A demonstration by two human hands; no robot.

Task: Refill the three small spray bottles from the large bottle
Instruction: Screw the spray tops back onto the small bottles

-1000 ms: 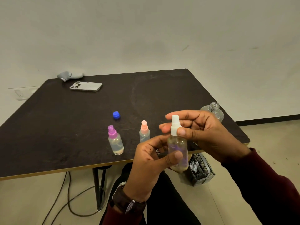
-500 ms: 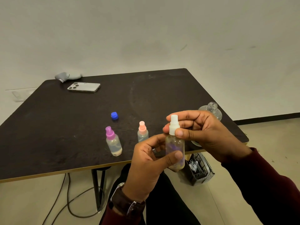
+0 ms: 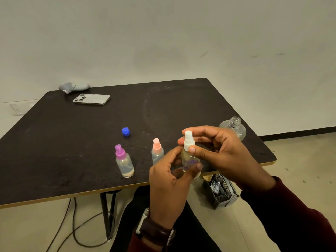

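The left hand (image 3: 169, 180) wraps the body of the white-capped bottle (image 3: 189, 160), thumb on its front and fingers behind, holding it upright above the near tabletop (image 3: 54, 142) edge. The right hand (image 3: 223, 153) pinches the white cap (image 3: 188, 140) between thumb and fingertips. The bottle looks mostly filled with clear liquid, though the hands hide much of it.

On the tabletop the purple-capped bottle (image 3: 124, 162) stands upright with a shallow layer of liquid at its bottom. Just right of it the pink-capped bottle (image 3: 157, 151) stands partly behind the left hand; its fill I cannot tell. The large bottle (image 3: 234, 127) stands uncapped near the right edge, behind the right hand, and appears nearly empty. The blue cap (image 3: 126, 132) lies apart, behind the two small bottles. A phone (image 3: 91, 99) and a grey object (image 3: 72, 86) sit at the far left corner. A basket (image 3: 221, 191) with scraps stands on the floor under the edge.

Compared with half a second ago, both hands keep the same grip on the bottle and cap; nothing on the tabletop has shifted.
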